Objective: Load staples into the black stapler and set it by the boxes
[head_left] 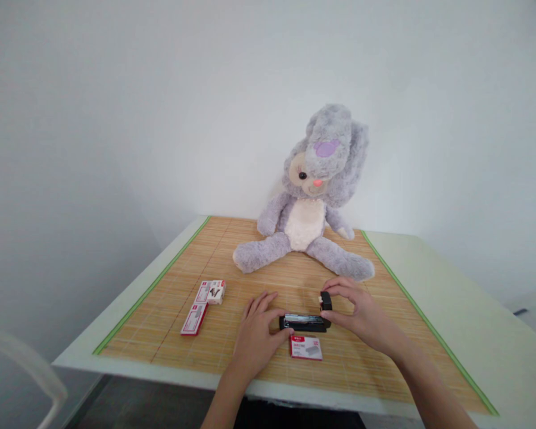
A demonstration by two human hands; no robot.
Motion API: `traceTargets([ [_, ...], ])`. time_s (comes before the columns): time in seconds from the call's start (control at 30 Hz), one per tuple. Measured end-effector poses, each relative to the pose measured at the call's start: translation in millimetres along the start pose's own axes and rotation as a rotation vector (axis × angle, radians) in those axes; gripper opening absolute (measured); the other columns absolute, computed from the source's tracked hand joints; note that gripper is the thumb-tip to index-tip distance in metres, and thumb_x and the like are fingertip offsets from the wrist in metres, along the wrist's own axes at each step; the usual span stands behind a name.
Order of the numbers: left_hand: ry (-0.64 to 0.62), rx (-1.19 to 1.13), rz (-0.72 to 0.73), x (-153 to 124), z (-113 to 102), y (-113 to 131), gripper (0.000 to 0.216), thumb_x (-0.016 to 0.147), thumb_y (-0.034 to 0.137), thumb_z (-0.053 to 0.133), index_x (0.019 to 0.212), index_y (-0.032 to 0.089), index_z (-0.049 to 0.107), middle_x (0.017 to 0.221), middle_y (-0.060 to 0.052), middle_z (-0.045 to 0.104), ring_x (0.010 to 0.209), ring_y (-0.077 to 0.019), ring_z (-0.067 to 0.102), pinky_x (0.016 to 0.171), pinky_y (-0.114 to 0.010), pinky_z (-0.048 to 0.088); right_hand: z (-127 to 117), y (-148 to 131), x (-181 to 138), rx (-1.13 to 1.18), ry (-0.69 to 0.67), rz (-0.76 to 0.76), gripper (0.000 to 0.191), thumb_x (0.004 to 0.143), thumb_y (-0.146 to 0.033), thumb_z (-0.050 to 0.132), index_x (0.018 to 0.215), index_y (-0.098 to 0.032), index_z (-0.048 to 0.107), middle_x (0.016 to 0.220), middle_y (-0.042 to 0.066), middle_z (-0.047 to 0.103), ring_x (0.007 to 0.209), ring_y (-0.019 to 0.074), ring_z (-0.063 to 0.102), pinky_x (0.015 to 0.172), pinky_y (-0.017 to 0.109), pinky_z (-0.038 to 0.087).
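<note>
Wall and table: in the head view, a pale wall (129,107) stands behind a light table (464,286), which bears a bamboo mat (170,310) edged in green; the mat probably serves to mark out the working area.
Plush rabbit: the grey plush rabbit (306,223) sits at the back of the mat, legs spread, one ear over its face; the spread legs likely help prop it up, well out of the hands' way.
Black stapler: the black stapler (304,327) lies across the mat between the hands, opened, its silver rail (300,319) showing and its top arm (326,301) raised at the right end.
Left hand: the left hand (255,333) has its thumb and forefinger closed on the stapler's left end, thumb on the near side; its other fingers rest spread towards the mat, seemingly to keep the base from sliding.
Right hand: the right hand (361,310) pinches the raised arm between thumb and fingers, apparently to hold it clear of the rail.
Staple box: the staple box (306,348) lies flat just in front of the stapler, within easy reach of either thumb.
Boxes at left: two flat red-and-white boxes (193,319) and a small box with a stapler picture (217,292) sit clustered, perhaps set aside for elbow room.
</note>
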State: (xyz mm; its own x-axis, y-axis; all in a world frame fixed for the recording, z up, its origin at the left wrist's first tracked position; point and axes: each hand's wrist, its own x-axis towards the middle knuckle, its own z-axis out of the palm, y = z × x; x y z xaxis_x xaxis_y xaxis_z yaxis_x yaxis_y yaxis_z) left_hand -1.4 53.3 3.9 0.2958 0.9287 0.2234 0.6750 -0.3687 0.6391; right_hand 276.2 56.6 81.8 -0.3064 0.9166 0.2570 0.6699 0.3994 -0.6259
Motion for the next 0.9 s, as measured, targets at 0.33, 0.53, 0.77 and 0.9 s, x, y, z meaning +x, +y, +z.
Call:
traceTargets([
  [0.33,-0.008,-0.013,-0.006,0,0,0,0.031,0.080,0.043,0.081,0.111,0.036,0.076,0.155,0.000,0.053,0.148,-0.0297,0.039,0.126,-0.056,0.021,39,-25,20,-0.035,-0.101,-0.131,0.020,0.082,-0.029,0.080,0.101,-0.025,0.075,0.120,0.007,0.064,0.118,0.0255,0.058,0.104,0.041,0.048],
  [0.53,0.010,0.001,0.015,-1,-1,-1,0.030,0.080,0.043,0.081,0.109,0.035,0.076,0.155,0.000,0.053,0.149,-0.0281,0.039,0.125,-0.053,0.024,60,-22,20,-0.014,-0.131,-0.092,0.018,0.079,-0.025,0.081,0.097,-0.026,0.076,0.119,0.005,0.062,0.117,0.0246,0.057,0.103,0.040,0.048],
  [0.77,0.007,-0.002,0.003,-1,0,-2,0.034,0.082,0.042,0.080,0.114,0.036,0.075,0.156,0.000,0.051,0.148,-0.0296,0.039,0.125,-0.055,0.024,52,-2,9,0.004,-0.136,-0.039,0.025,0.085,-0.038,0.077,0.107,-0.026,0.074,0.116,0.007,0.065,0.114,0.0264,0.059,0.101,0.043,0.050],
  [0.9,0.009,-0.004,-0.003,-2,0,-1,0.034,0.082,0.040,0.079,0.116,0.038,0.074,0.155,0.002,0.052,0.148,-0.0287,0.039,0.126,-0.055,0.023,46,13,-6,-0.039,-0.056,0.021,0.020,0.088,-0.041,0.073,0.102,-0.026,0.075,0.108,0.006,0.068,0.107,0.0264,0.061,0.096,0.043,0.051],
])
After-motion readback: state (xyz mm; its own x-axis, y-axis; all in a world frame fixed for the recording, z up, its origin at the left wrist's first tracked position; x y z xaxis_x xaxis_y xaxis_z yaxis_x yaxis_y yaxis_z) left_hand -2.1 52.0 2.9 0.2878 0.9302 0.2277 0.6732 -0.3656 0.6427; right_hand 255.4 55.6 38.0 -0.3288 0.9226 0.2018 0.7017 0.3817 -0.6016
